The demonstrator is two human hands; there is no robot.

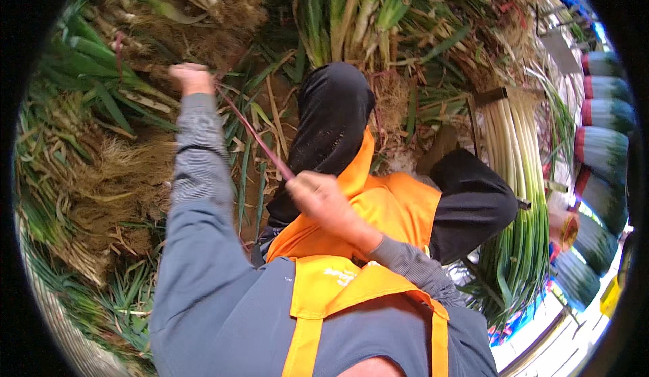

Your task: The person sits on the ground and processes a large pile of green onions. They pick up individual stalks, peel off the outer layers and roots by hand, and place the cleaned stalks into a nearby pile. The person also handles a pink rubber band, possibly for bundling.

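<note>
My right hand [324,204] is closed around one end of a pinkish-red strap [253,128], in front of my orange apron [395,199]. The strap runs taut up and left to beside my left wrist, where its far end is unclear. My left hand [191,77] reaches out at the upper left, blurred and curled. Around it lie bundles of unwashed Welsh onions, with a root mass [213,37] just above and green leaves [96,57] on the left. Whether the left fingers grip anything cannot be made out.
Trimmed Welsh onions [512,143] lie in a metal frame [491,96] by my right knee. Wrapped bundles with red bands [603,143] line the far right. An untrimmed bundle [355,17] lies beyond my raised knee [334,103]. Loose leaves [268,103] litter the ground.
</note>
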